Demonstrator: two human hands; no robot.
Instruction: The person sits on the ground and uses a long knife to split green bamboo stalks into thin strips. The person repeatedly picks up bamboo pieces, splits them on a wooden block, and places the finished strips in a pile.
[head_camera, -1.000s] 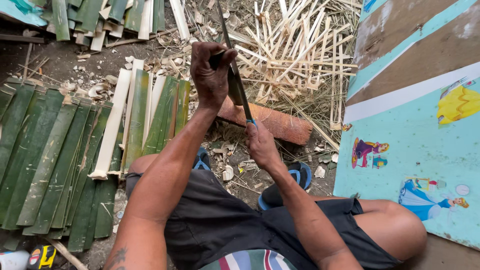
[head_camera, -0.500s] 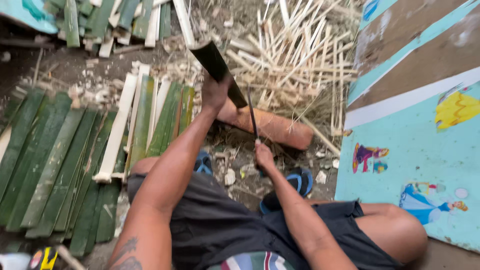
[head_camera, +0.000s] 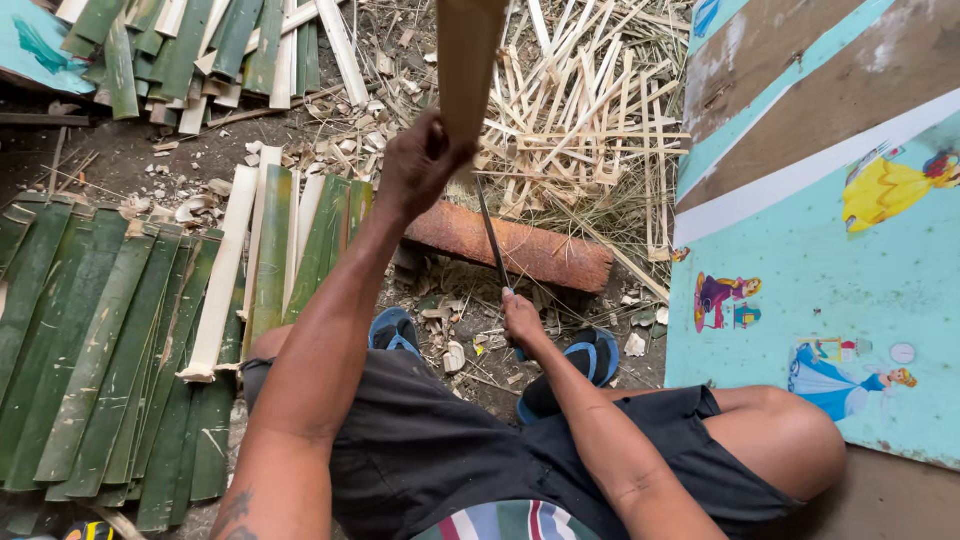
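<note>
Bamboo strip (head_camera: 470, 60): a flat, pale tan piece is seen raised upright toward the camera, its upper end cut off by the top edge of the picture; its lower end is gripped above the log.
Left hand (head_camera: 420, 165): fingers are closed tightly around the lower end of the bamboo strip, the arm stretched forward.
Blade (head_camera: 491, 240): a thin dark blade is seen slanting upward from the right hand toward the base of the strip, passing in front of the log.
Right hand (head_camera: 522, 320): it is wrapped shut on the blade's handle, held low between the knees; the handle itself is hidden by the fingers.
Log (head_camera: 510, 245): a reddish-brown block is laid across the dirt, just beyond the feet.
Sandals (head_camera: 590, 355): blue-strapped pairs are worn, close to the log.
Green slats (head_camera: 100, 330): split bamboo is laid in rows at the left.
Thin sticks (head_camera: 590, 110): a loose pale heap is spread behind the log.
Painted board (head_camera: 830, 230): a turquoise panel with cartoon figures is set at the right.
</note>
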